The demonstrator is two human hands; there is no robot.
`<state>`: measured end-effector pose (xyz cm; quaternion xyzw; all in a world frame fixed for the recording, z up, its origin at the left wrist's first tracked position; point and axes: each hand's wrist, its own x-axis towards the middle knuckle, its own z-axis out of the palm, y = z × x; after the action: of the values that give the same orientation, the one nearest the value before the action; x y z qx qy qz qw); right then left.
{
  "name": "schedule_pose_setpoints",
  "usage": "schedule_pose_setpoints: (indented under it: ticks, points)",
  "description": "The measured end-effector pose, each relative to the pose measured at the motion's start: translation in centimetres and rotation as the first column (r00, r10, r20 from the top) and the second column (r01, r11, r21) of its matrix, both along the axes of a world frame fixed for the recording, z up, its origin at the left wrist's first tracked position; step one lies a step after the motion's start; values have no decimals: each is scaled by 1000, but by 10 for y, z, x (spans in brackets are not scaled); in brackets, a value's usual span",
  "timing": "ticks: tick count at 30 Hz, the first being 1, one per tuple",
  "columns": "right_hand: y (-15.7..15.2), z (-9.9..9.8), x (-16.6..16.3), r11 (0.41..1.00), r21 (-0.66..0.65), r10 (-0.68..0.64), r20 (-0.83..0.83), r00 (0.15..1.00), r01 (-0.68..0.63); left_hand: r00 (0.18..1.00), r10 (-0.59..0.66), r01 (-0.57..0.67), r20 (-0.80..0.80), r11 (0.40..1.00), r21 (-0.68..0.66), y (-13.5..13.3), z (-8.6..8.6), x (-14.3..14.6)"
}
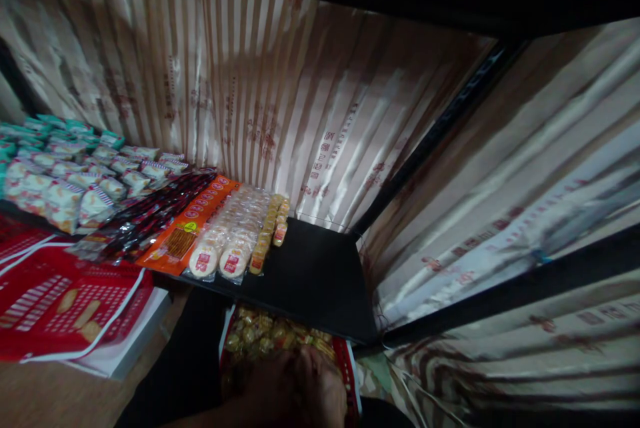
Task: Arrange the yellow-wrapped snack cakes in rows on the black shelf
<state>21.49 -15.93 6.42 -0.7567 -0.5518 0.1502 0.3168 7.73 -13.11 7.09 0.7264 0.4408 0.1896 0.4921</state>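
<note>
Left hand [280,375] and right hand [325,385], close together over gold-wrapped snacks [260,333] in a red basket [349,365]; shadow and blur prevent telling whether the fingers hold any. Beyond: black shelf [320,281] bearing 2 rows of small golden packs [265,238], 2 rows of round white crackers [233,261] and an orange packet [170,241]. Behind: printed curtain [265,95].

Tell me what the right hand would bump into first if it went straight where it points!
The right hand would probably meet the gold-wrapped snacks in the red basket first. It's dark and blurry, so I can't tell whether it already touches them.
</note>
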Motion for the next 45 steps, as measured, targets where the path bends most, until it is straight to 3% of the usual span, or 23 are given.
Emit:
schedule_pose_setpoints:
  ticks: [5, 9, 14, 17, 19, 21, 24, 28, 31, 35, 39, 42, 45]
  points:
    - [15, 42, -5, 989, -26, -144, -133, 981, 142, 985, 133, -142, 110, 987, 76, 12, 11, 3]
    - [33, 62, -6, 994, -20, -108, -426, 898, 110, 958, 203, -228, 204, 968, 106, 31, 30, -2]
    - [48, 62, -15, 995, -35, -89, -754, 651, 96, 901, 328, -313, 282, 945, -99, 58, 51, -9]
    - [52, 59, -25, 999, 27, 4, -796, 606, 30, 863, 376, -308, 337, 921, -241, 70, 52, -10]
    - [53, 57, -31, 998, 58, 42, -767, 640, 5, 838, 414, -324, 355, 901, -287, 75, 51, -10]
    - [53, 55, -35, 998, 66, 43, -673, 738, 2, 824, 444, -353, 352, 888, -293, 77, 51, -10]
    - [53, 52, -37, 993, 116, 50, -359, 932, -9, 828, 458, -377, 323, 882, -283, 78, 57, -11]
    - [55, 46, -36, 975, 214, 52, -3, 999, -50, 831, 464, -415, 307, 884, -214, 76, 69, -11]
    - [60, 45, -36, 980, 198, 26, 36, 999, -33, 844, 433, -396, 316, 901, -176, 74, 76, -11]
    - [72, 52, -37, 995, 102, 14, -126, 992, -2, 873, 391, -380, 292, 920, -97, 73, 82, -13]
    - [90, 56, -35, 993, 53, -69, -436, 897, 102, 880, 380, -393, 284, 920, -15, 77, 83, -13]
    - [104, 53, -33, 991, 20, -81, -697, 713, 132, 873, 370, -398, 317, 917, 27, 80, 77, -9]
    - [117, 51, -34, 989, 8, -83, -809, 582, 151, 861, 379, -431, 340, 898, 90, 82, 66, -4]
